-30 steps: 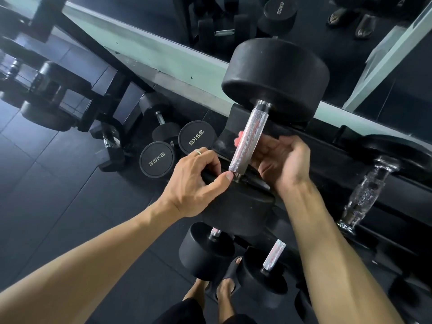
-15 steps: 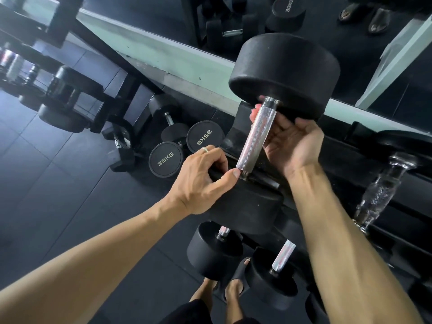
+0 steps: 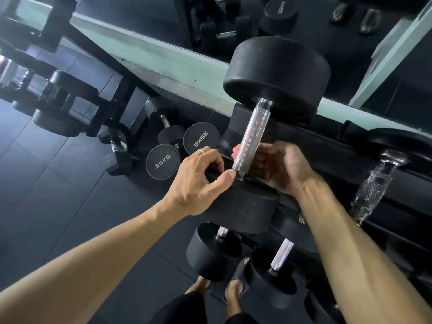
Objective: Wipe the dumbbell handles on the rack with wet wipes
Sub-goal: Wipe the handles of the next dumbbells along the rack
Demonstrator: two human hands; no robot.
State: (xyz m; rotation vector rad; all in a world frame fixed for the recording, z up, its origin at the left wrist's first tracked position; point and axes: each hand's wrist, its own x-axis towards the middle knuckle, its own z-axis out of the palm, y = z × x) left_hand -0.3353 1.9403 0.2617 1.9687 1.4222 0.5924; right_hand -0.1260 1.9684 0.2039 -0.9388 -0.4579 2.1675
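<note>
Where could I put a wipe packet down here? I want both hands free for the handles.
The widest bare patch is the dark floor tiles, left of the two 35KG dumbbells and below the bench frame. It is crowded at the rack: both hands, the left hand and the right hand, flank the handle, and more dumbbells fill the tier by the feet.

A single head-worn wide-angle view looks forward and steeply down from the person's own standpoint, so both forearms enter from the bottom edge and their feet [image 3: 219, 291] show directly below. It sits close to the dumbbell rack [image 3: 346, 155], which crosses the right half diagonally, with a knurled dumbbell handle [image 3: 251, 139] near the centre. The dark tiled floor [image 3: 58, 183] fills the left side. A wall mirror [image 3: 304, 24] runs along the top. Straight lines bow towards the edges, and the horizon is tilted.
</note>
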